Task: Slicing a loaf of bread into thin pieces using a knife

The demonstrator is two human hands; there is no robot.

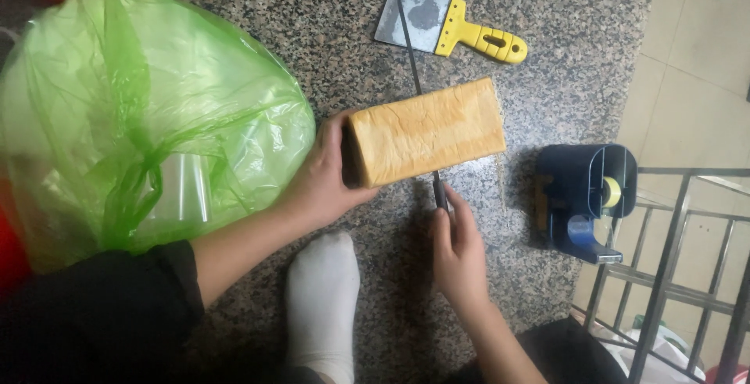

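**Loaf braced on the granite, blade under my right hand**

I have my left hand point(324, 177) wrapped around the near end of the bread loaf point(426, 132), fingers curled over its top edge and thumb below, gripping it firmly. The loaf lies on its side in the middle of the speckled stone counter point(328, 32). It looks light and soft, so I judge it will squash if squeezed; holding the crusted end seems safest. My right hand point(457, 247) is closed on the handle of a long thin knife point(414, 56), whose blade runs away from me and passes the loaf; whether it is already in the crumb I cannot tell. A yellow-handled scraper point(445, 21) lies just beyond, a blue tape dispenser point(586, 196) to the right near the counter's edge, and a green plastic bag point(141, 110) crowds the left. Open room is narrow.
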